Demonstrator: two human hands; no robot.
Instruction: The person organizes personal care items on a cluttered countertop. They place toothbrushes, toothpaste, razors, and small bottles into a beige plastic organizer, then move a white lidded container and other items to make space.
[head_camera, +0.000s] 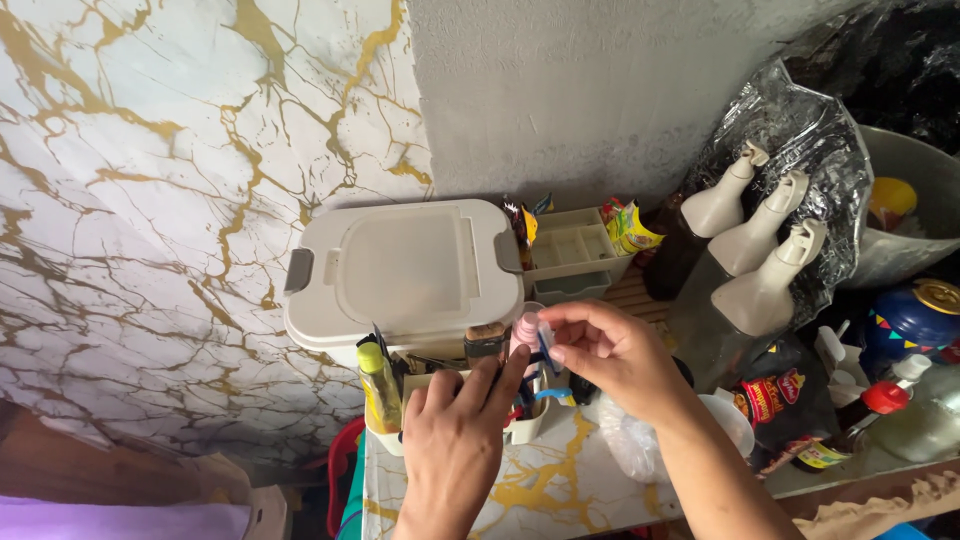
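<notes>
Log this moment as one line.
left hand: on organizer tray | right hand: pinching pink bottle | behind: lidded white bin | right: spray bottles

Lidded beige bin, three spray bottles, marble wall.

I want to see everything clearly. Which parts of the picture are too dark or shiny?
Head view: daylight is soft on the grey lidded box and both hands, left hand, right hand; the crinkly plastic wrap glints with glare; the top right corner is darkest.
</notes>
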